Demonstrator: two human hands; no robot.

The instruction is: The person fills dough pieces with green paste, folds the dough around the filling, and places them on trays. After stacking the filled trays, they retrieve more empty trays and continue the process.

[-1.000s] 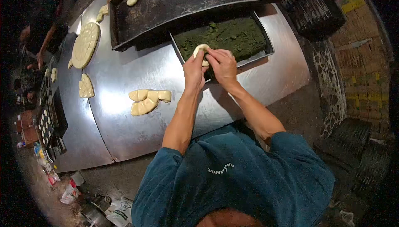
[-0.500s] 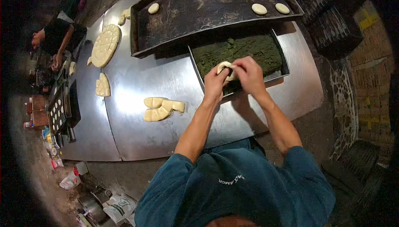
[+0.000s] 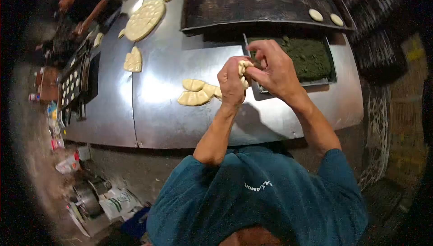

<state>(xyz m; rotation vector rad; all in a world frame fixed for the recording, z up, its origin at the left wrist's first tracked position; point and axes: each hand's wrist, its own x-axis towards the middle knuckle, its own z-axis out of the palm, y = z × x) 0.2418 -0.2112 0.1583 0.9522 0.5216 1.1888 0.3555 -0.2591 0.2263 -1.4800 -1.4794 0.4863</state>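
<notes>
A piece of pale dough (image 3: 244, 69) is held between my two hands above the front left corner of the filling tray. My left hand (image 3: 232, 81) wraps round its left side. On the other side my right hand (image 3: 276, 71) pinches the dough's edge between thumb and fingers. Dark green filling (image 3: 306, 56) lies in the metal tray (image 3: 333, 61) beneath and to the right of my right hand. Left of my hands, cut dough pieces (image 3: 196, 93) rest on the steel table (image 3: 162, 124).
Behind the filling, a large dark baking tray (image 3: 266, 4) holds several round dough pieces. A scored dough disc (image 3: 144, 19) and a smaller dough portion (image 3: 133, 60) lie at the left. Another tray of small rounds (image 3: 71, 83) and a person's arm (image 3: 94, 13) are farther left.
The view has shifted, so table and trays appear farther right and higher. Both hands have drawn the dough away from the filling, toward the tray's left corner, and the dough's opening looks gathered smaller.
</notes>
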